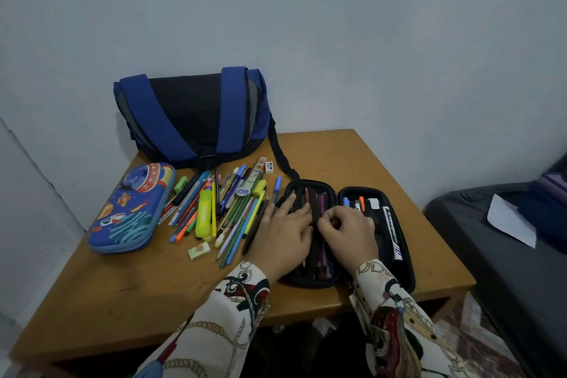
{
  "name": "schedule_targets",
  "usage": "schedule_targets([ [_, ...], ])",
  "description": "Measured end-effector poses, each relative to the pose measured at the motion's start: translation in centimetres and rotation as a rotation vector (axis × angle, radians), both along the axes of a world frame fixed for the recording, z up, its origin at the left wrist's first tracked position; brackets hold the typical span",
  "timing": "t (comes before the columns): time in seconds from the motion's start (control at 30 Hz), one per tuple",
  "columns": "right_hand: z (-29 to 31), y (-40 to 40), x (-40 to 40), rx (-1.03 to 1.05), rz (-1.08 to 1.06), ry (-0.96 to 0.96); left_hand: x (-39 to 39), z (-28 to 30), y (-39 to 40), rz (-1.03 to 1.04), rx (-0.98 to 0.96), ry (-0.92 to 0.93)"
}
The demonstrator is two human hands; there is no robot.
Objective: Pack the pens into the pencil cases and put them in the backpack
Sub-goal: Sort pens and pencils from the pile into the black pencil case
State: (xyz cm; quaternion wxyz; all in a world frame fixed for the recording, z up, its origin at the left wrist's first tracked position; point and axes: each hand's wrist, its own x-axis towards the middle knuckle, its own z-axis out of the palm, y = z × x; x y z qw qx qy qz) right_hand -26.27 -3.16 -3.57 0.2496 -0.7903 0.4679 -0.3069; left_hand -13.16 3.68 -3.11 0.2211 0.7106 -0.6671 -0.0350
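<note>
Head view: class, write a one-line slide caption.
Both hands tuck pens into the open black case; loose pens wait beside it.

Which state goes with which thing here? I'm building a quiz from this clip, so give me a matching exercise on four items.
Things:
1. black pencil case
2. space-print pencil case
3. backpack
4. yellow highlighter

States:
A. lying in the loose pile of pens
B. closed, at the table's left
C. at the table's back against the wall
D. lying open under both hands

Pairs: 1-D, 2-B, 3-C, 4-A
</note>
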Motion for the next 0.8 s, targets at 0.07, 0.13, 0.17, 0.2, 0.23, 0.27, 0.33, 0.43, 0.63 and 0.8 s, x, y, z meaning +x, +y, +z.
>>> schedule_targets([
  [0.07, -0.2, -0.1, 0.0, 0.002, -0.003, -0.001, 0.3, -0.2, 0.3, -0.058, -0.028, 0.053],
  [0.13, -0.1, -0.1, 0.1, -0.009, 0.002, 0.005, 0.7, -0.2, 0.6, -0.052, -0.034, 0.09],
  [0.17, 0.0, 0.0, 0.1, -0.011, 0.005, 0.008, 0.7, -0.2, 0.7, -0.032, -0.024, 0.063],
  [0.2, 0.0, 0.0, 0.2, -0.012, 0.007, 0.011, 0.7, -0.1, 0.7, -0.003, -0.003, 0.018],
  [0.23, 0.1, 0.0, 0.1, -0.016, 0.006, 0.015, 0.5, 0.0, 0.5, 0.026, 0.021, -0.023],
  [0.27, 0.1, 0.1, 0.1, -0.018, 0.007, 0.021, 0.3, 0.1, 0.3, 0.05, 0.041, -0.041],
  [0.33, 0.1, 0.1, 0.0, -0.019, 0.007, 0.018, 0.1, 0.2, 0.1, 0.053, 0.055, -0.029],
  [0.43, 0.0, 0.1, 0.0, -0.014, 0.006, 0.011, 0.3, 0.3, 0.4, -0.004, 0.05, -0.026],
  [0.63, 0.6, 0.2, -0.1, 0.05, -0.003, -0.039, -0.3, 0.4, 0.5, 0.047, 0.078, -0.178],
  [0.8, 2.5, -0.6, -2.4, 0.219, -0.008, -0.287, 0.3, 0.0, 0.3, -0.045, 0.068, -0.069],
])
